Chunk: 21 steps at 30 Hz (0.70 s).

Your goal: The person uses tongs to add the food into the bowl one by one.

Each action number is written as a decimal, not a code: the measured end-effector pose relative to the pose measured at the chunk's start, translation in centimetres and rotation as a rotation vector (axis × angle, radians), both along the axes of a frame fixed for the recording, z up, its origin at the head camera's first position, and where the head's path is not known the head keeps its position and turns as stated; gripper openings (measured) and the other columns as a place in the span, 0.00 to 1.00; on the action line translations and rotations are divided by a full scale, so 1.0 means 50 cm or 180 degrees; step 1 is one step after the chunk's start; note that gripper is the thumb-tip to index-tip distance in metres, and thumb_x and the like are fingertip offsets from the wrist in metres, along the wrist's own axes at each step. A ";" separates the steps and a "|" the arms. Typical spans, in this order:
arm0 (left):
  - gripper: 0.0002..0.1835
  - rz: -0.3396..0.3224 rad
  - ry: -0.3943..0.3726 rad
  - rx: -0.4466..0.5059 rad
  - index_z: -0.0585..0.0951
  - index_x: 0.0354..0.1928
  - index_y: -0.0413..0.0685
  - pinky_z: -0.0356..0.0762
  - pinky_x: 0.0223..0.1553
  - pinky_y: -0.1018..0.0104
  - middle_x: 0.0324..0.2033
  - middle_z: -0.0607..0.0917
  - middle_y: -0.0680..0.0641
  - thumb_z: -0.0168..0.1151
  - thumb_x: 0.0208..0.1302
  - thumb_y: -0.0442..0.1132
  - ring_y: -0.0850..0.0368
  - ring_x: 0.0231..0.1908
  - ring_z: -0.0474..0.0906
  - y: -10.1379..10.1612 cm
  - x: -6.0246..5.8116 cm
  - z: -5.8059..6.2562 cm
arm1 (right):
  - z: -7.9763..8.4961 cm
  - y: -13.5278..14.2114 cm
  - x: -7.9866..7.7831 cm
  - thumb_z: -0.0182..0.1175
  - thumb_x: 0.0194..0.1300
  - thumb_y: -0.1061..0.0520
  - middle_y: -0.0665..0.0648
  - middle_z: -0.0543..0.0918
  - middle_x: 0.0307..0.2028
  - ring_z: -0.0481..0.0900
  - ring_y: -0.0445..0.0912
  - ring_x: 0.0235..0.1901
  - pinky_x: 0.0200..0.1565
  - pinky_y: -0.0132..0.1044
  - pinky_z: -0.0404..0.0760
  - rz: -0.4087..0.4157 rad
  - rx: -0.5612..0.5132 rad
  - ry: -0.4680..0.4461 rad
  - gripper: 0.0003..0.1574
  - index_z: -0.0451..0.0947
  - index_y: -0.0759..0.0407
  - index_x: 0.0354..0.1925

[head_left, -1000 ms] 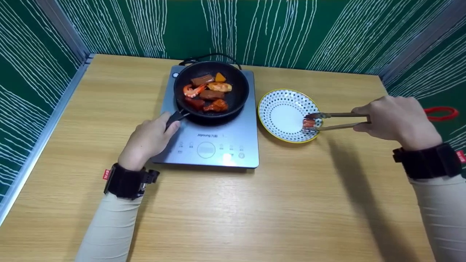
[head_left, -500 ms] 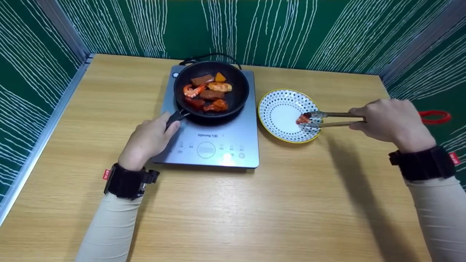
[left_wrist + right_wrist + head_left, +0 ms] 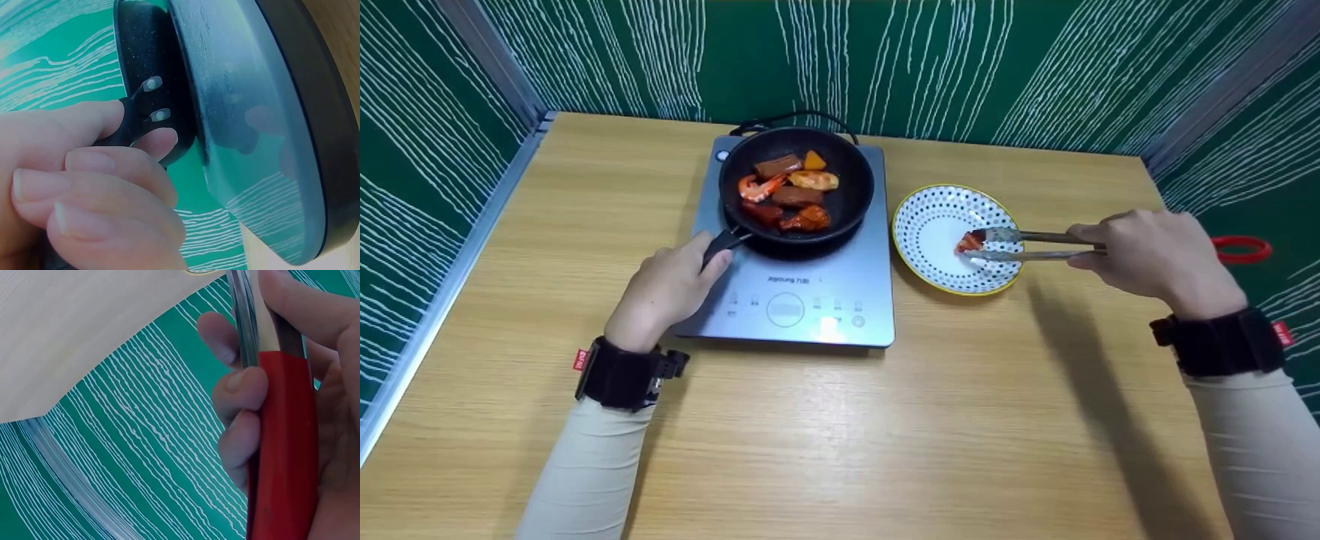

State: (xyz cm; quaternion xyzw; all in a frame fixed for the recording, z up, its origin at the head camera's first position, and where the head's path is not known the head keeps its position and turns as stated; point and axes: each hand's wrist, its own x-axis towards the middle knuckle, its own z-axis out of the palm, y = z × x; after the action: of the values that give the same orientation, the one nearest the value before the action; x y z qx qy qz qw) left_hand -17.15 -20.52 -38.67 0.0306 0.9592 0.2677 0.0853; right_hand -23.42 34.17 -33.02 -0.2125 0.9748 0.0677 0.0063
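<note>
My left hand grips the black handle of a frying pan, fingers curled round it in the left wrist view. Several food pieces lie in the pan, among them a shrimp, a yellow wedge and a glazed reddish piece. In my right hand is a pair of metal tongs with red grips. The tongs' tips are over a dotted white plate, at a small reddish-brown food piece. Whether that piece touches the plate I cannot tell.
The pan is on a silver induction cooker, with a black cord behind it. Plate and cooker stand close together on the wooden table. Green panels with white lines enclose the back and sides.
My right hand has moved left and slightly toward me, carrying the tongs and the food piece from the plate's right rim toward its middle. My left hand and the pan have stayed put.
</note>
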 end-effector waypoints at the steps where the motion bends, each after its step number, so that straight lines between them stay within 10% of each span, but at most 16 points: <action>1: 0.16 0.0001 0.0005 0.0003 0.70 0.50 0.49 0.61 0.29 0.57 0.29 0.66 0.47 0.45 0.86 0.55 0.46 0.29 0.70 0.000 0.000 0.000 | -0.002 -0.001 0.000 0.78 0.64 0.48 0.51 0.79 0.21 0.67 0.48 0.19 0.20 0.42 0.65 0.0008 -0.0023 0.0001 0.23 0.89 0.54 0.55; 21: 0.17 -0.0028 0.0071 -0.0037 0.70 0.49 0.48 0.61 0.29 0.57 0.28 0.66 0.47 0.45 0.86 0.55 0.46 0.28 0.70 0.000 -0.001 -0.003 | 0.032 -0.095 -0.011 0.75 0.68 0.47 0.56 0.86 0.28 0.67 0.44 0.17 0.18 0.37 0.60 0.0497 -0.0677 0.0673 0.22 0.89 0.54 0.56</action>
State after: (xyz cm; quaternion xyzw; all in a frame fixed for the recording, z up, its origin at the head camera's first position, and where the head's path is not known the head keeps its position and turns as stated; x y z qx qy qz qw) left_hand -17.18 -20.52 -38.82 0.0373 0.9615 0.2613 0.0759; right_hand -23.94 29.41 -31.42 -0.2787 0.9522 -0.0136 -0.1240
